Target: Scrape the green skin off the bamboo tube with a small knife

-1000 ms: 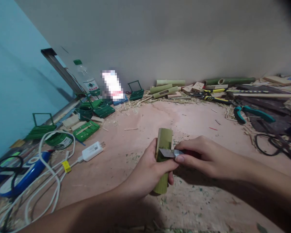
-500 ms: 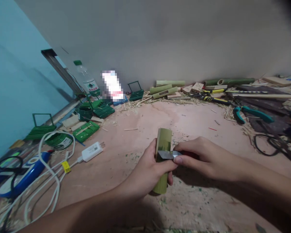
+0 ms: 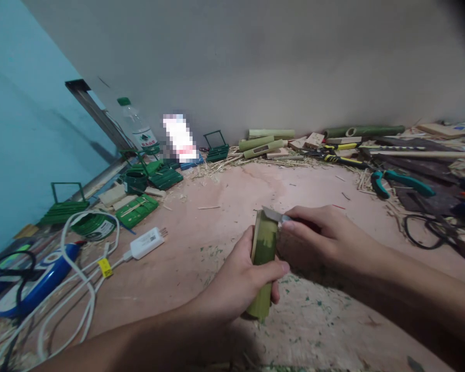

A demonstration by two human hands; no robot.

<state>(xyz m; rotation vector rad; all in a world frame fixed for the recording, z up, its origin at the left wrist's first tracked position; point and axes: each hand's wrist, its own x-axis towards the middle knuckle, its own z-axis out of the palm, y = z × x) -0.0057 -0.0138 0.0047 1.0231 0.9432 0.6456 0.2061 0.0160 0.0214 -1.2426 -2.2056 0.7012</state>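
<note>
A green piece of bamboo (image 3: 264, 245) is wrapped in my left hand (image 3: 245, 274), its thumb lying across the front. Darker green skin shows in a ragged patch on its upper half, with paler scraped surface around it. My right hand (image 3: 318, 232) grips a knife (image 3: 273, 213), and its blade lies across the bamboo near the top end. Most of the knife's handle is hidden inside my fingers. Small green shavings (image 3: 313, 305) are scattered on the wooden tabletop (image 3: 186, 263) beneath both hands.
At left lie a white charger (image 3: 145, 243) with its looped cable and a blue-and-white bottle (image 3: 42, 284). Green miniature pieces (image 3: 137, 209) and a water bottle (image 3: 139, 126) stand behind. Bamboo pieces (image 3: 263, 147) line the wall; pliers (image 3: 406, 183) and black-handled scissors (image 3: 426, 231) lie right.
My right hand has moved the knife up and away from me, from the bamboo's middle to near its top end. The bamboo in my left hand has shifted slightly toward me.
</note>
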